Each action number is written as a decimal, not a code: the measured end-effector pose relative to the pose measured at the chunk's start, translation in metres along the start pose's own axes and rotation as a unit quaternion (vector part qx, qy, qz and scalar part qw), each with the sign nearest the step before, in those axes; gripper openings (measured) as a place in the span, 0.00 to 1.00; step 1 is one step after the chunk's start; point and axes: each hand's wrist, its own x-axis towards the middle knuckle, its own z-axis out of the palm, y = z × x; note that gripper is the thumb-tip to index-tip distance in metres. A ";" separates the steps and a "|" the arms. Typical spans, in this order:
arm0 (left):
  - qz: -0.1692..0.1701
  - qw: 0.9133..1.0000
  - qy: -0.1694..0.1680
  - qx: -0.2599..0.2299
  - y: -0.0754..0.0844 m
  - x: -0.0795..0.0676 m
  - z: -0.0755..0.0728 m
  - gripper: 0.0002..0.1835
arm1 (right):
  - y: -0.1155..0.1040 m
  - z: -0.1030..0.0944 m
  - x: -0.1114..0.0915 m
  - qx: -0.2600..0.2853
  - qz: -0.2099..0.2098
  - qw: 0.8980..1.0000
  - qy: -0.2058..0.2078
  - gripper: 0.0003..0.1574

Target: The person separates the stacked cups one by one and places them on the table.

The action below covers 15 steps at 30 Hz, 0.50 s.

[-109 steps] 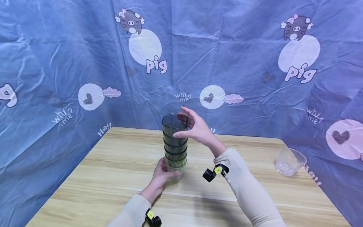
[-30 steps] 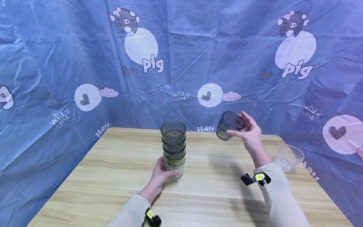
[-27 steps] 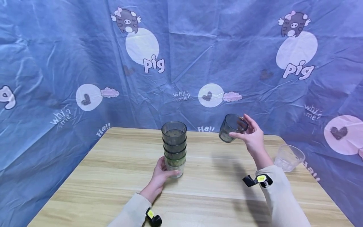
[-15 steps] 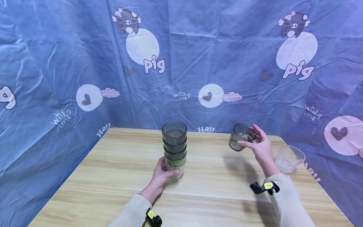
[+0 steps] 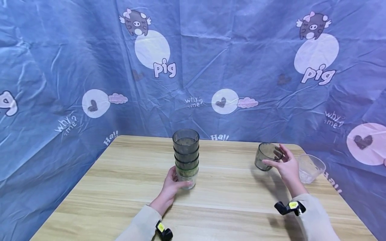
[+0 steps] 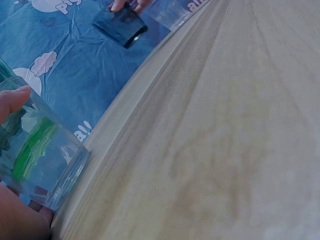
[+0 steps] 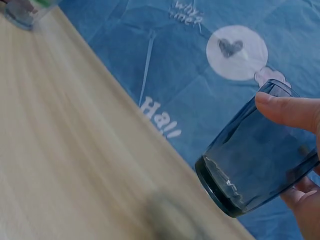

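A stack of nested glasses (image 5: 186,155) stands upright on the table, dark grey ones above a green one, with a clear glass (image 6: 55,155) at the bottom. My left hand (image 5: 172,185) grips that bottom glass, thumb across its front. To the right, my right hand (image 5: 286,169) holds a single dark grey glass (image 5: 266,159) by its upper side, thumb in front and fingers behind. This glass is tilted a little and hangs low over the table, its shadow showing beneath in the right wrist view. Part of its rim is hidden by the fingers.
Another clear glass (image 5: 308,170) stands by the table's right edge, partly behind my right hand. The wooden table (image 5: 135,201) ends at a blue printed curtain (image 5: 193,50) at the back and sides.
The dark grey glass left the top of the stack in my right hand, then moved right and down toward the table. My left hand has stayed on the bottom glass.
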 end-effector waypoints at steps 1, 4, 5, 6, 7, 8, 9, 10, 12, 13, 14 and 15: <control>0.002 1.000 0.000 -0.005 0.000 -0.001 0.000 0.47 | 0.002 -0.002 0.000 -0.009 0.002 1.000 0.002 0.67; 0.026 1.000 -0.007 -0.003 0.000 -0.004 -0.001 0.46 | 0.008 -0.006 0.000 -0.018 0.009 1.000 0.005 0.68; 0.029 1.000 -0.009 -0.004 0.000 -0.004 -0.001 0.46 | 0.010 -0.008 0.000 -0.027 0.010 1.000 0.007 0.68; 0.032 0.999 -0.009 -0.004 0.000 -0.004 -0.001 0.46 | 0.012 -0.009 0.000 -0.025 0.012 1.000 0.010 0.68; 0.029 1.000 -0.008 -0.007 0.000 -0.004 -0.001 0.46 | 0.014 -0.010 0.000 -0.030 0.013 0.999 0.011 0.68; 0.026 1.000 -0.008 -0.008 0.000 -0.004 -0.001 0.46 | 0.016 -0.011 0.000 -0.036 0.014 0.999 0.014 0.68; 0.020 1.000 -0.006 -0.008 0.000 -0.003 0.000 0.46 | 0.017 -0.012 0.000 -0.041 0.015 0.999 0.017 0.68; 0.010 1.000 -0.003 -0.010 0.000 -0.002 0.000 0.47 | 0.018 -0.014 0.000 -0.047 0.015 0.999 0.020 0.68; -0.001 1.000 0.004 -0.009 0.001 -0.001 0.000 0.48 | 0.021 -0.016 0.001 -0.057 0.019 0.998 0.028 0.68; -0.007 1.000 0.007 -0.010 0.001 -0.001 0.001 0.48 | 0.021 -0.017 0.000 -0.070 0.020 0.997 0.031 0.68; -0.009 1.000 0.008 -0.008 0.001 -0.001 0.001 0.48 | 0.022 -0.018 0.001 -0.077 0.023 0.996 0.036 0.68; -0.010 1.000 0.009 -0.007 0.002 -0.001 0.001 0.48 | 0.023 -0.018 0.000 -0.081 0.026 0.996 0.037 0.68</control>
